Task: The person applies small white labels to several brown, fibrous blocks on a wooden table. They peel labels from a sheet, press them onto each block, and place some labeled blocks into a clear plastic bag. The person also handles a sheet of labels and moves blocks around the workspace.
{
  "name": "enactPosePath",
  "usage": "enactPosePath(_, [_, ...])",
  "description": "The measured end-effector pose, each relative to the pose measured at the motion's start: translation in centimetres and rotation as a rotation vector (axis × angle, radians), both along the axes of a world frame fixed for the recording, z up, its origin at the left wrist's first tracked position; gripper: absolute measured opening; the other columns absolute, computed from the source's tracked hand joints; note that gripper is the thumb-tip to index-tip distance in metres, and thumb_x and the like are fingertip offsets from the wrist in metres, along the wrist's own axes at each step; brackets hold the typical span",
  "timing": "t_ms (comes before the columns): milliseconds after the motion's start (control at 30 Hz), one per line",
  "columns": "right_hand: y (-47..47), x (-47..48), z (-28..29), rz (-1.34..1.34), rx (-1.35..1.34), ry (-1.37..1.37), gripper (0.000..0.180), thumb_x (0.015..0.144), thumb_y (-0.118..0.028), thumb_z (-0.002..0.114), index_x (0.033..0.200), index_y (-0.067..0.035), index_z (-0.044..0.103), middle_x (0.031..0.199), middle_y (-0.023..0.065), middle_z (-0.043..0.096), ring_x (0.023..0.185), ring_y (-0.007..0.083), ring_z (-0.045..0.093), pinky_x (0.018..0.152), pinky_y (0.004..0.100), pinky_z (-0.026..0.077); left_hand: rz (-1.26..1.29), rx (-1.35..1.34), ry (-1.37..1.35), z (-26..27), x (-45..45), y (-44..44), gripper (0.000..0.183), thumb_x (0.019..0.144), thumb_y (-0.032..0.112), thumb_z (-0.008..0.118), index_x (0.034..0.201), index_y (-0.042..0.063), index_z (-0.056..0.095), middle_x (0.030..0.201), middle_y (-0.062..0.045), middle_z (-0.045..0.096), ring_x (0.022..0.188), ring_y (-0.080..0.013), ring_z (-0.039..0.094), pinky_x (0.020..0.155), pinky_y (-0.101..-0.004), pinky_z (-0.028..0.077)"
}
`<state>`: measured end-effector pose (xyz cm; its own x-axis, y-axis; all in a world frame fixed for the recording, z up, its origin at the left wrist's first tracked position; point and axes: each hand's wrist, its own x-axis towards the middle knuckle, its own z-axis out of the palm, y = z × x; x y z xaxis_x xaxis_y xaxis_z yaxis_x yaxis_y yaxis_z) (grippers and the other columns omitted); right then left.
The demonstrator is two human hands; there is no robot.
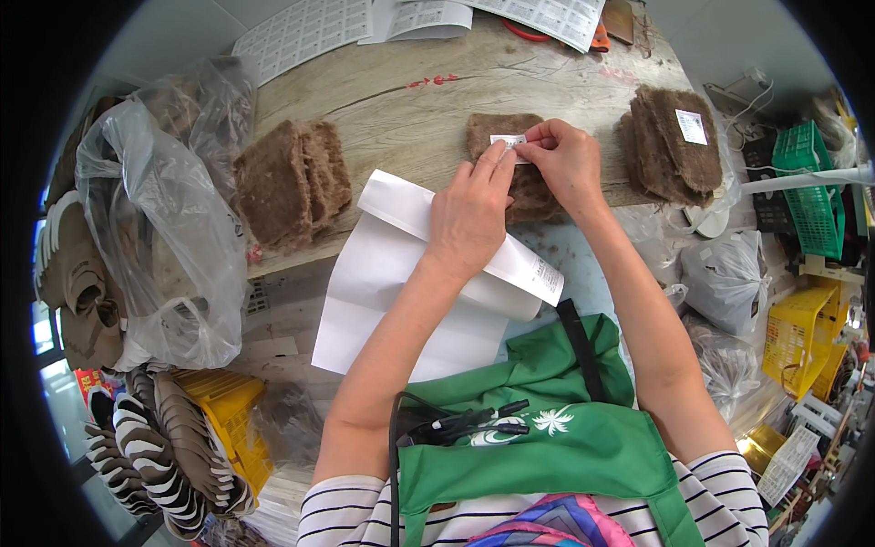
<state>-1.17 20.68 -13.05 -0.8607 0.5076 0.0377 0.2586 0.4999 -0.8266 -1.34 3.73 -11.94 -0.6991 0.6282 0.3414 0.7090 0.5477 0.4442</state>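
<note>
A small white printed label lies on a brown, furry-looking pad at the table's front edge. Thumb and index finger of my right hand pinch the label's right side. My left hand rests its extended fingertips on the label's left and lower part. A large white paper sheet, curled along its upper edge and bearing print at one corner, passes beneath my left hand. Whether my left hand grips this sheet is hidden. Below the label, more brown pad material shows between my hands.
Stacked brown pads stand at left; another stack at right bears a white label. Printed label sheets lie at the back of the wooden table. A clear plastic bag bulges over the left end. Yellow crates stand right.
</note>
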Motion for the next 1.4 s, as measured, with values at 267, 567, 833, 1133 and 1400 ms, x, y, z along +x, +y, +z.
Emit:
enactPosePath(267, [-0.6,0.3,1.9,-0.056,0.425,-0.117,0.047,0.066,-0.032,0.089,0.096,-0.002,0.069,0.091,0.0089,0.070,0.082,0.0227,0.068,0.073,0.0355,0.054,0.001,-0.118,-0.055,-0.2,-0.2,0.1,0.043,0.081,0.008,0.072,0.122,0.005,0.062,0.139,-0.012,0.053,0.100,-0.0310,0.063,0.078,-0.0421,0.055])
enactPosePath(567, [0.2,-0.1,0.7,-0.062,0.326,-0.033,0.044,0.067,-0.029,0.089,0.096,-0.003,0.069,0.096,0.0092,0.068,0.082,0.0215,0.066,0.072,0.0360,0.053,0.046,0.001,0.043,-1.1,0.8,-0.1,0.038,0.080,0.006,0.072,0.117,0.006,0.065,0.137,-0.015,0.052,0.100,-0.0309,0.063,0.078,-0.0416,0.056])
enactPosePath(833, [0.6,0.7,3.2,0.015,-0.357,0.237,0.032,0.086,-0.014,0.076,0.108,0.002,0.059,0.099,0.0068,0.066,0.085,0.0091,0.061,0.072,0.0252,0.050,0.106,0.192,0.008,1.3,1.3,-0.6,0.020,0.081,0.010,0.074,0.100,0.007,0.066,0.106,-0.009,0.059,0.074,-0.0307,0.065,0.063,-0.0405,0.051])
enactPosePath(1133, [13.8,5.3,11.5,-0.086,-0.160,0.451,0.041,0.090,-0.015,0.072,0.123,0.006,0.059,0.099,0.0086,0.071,0.084,0.0110,0.065,0.075,0.0246,0.052,0.102,0.063,0.072,3.1,1.1,-0.8,0.019,0.090,0.026,0.068,0.080,0.009,0.067,0.065,-0.010,0.064,0.061,-0.0324,0.062,0.054,-0.0413,0.045])
enactPosePath(1400, [4.4,11.5,10.8,0.234,0.117,0.048,0.041,0.085,-0.023,0.076,0.118,-0.001,0.066,0.114,0.0130,0.068,0.100,0.0221,0.067,0.086,0.0342,0.054,0.131,-0.013,0.078,4.0,1.2,-0.5,0.023,0.092,0.030,0.065,0.080,0.010,0.067,0.063,-0.011,0.064,0.059,-0.0343,0.062,0.054,-0.0430,0.045])
